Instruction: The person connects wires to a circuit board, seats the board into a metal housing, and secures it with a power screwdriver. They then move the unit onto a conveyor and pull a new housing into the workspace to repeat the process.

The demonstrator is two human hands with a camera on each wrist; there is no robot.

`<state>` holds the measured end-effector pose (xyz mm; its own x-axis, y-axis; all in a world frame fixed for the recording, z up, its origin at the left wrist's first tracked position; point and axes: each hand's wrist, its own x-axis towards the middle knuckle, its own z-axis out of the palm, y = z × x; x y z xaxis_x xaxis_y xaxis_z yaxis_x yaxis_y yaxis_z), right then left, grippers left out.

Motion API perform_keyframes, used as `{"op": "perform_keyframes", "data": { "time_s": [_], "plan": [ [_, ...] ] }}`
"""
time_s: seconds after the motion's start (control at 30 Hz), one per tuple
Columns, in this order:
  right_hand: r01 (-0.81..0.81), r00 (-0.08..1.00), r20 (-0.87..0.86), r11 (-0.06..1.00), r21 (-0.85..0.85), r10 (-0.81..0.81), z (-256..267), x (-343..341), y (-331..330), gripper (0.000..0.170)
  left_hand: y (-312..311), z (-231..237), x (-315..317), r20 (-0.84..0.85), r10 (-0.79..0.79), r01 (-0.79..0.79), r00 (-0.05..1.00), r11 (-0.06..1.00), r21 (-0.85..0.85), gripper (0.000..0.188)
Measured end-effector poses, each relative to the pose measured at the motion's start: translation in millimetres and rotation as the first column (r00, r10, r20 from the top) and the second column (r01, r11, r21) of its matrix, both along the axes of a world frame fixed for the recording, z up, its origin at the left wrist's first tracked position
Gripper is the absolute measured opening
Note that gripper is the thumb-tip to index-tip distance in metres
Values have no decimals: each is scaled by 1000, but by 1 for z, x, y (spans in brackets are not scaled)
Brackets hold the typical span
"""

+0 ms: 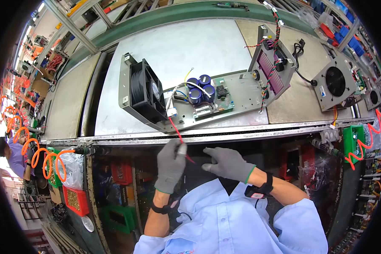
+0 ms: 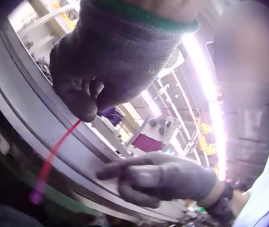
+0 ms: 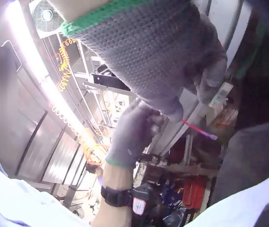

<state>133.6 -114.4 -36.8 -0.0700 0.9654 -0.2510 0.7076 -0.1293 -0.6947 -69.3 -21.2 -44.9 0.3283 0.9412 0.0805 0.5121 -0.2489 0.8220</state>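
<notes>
A red wire (image 1: 175,129) runs from beside the black fan (image 1: 144,89) over the bench edge to my left hand (image 1: 171,166). In the left wrist view, my left hand (image 2: 111,61) pinches the red wire (image 2: 54,151) between thumb and fingers, and its purple-looking end hangs free. To the right, my right hand (image 1: 229,164) is held apart from the wire, index finger and thumb spread. The grey metal chassis (image 1: 241,91) carries the fan, a green circuit board (image 1: 224,103) and blue capacitors (image 1: 195,95). My right hand (image 3: 158,56) looks close to the wire's end in the right wrist view.
Twisted cables rise from the chassis's right end panel (image 1: 269,72). Another fan unit (image 1: 335,82) stands at the right of the bench. Orange coiled hoses hang on both sides. Red (image 1: 76,201) and green (image 1: 353,144) bins sit beside the bench; a person (image 1: 17,154) is at far left.
</notes>
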Motion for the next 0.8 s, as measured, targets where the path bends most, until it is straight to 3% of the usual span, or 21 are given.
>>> {"op": "perform_keyframes", "data": {
  "time_s": [0.07,0.13,0.2,0.23,0.3,0.33,0.47,0.57,0.63,0.7,0.73,0.8],
  "plan": [
    [-15,999,-47,998,65,18,0,-8,1,41,-8,24,19,219,43,34,975,942,-334,20],
    [-26,998,-49,989,144,33,1,-10,0,32,-2,46,32,282,74,46,957,917,-397,20],
    [115,972,-221,979,170,-76,19,-7,-2,29,5,60,45,367,103,62,924,909,-413,22],
    [187,943,-306,967,174,-128,30,-5,-3,28,10,60,52,388,103,56,916,925,-377,23],
    [205,954,-260,959,194,-151,46,4,-1,25,21,58,64,428,97,43,899,951,-305,24],
    [215,958,-236,955,205,-165,52,10,2,24,32,43,70,362,18,5,932,998,-64,23],
    [76,997,-51,929,361,-62,60,38,21,20,54,34,88,293,80,-104,953,993,65,24],
    [-7,988,150,937,350,-49,75,53,37,15,61,36,92,128,115,-137,985,975,177,22],
    [-40,891,444,956,291,-97,89,56,48,11,60,41,95,48,112,-122,993,941,314,17],
    [-89,718,684,957,276,-131,96,61,62,10,60,38,97,44,105,-114,994,914,390,13],
    [-104,681,721,957,270,-129,97,64,66,10,61,38,98,58,98,-113,994,894,434,11],
    [-80,705,693,954,288,-150,93,69,77,10,63,38,100,83,84,-115,993,847,519,9]
  ]
}}
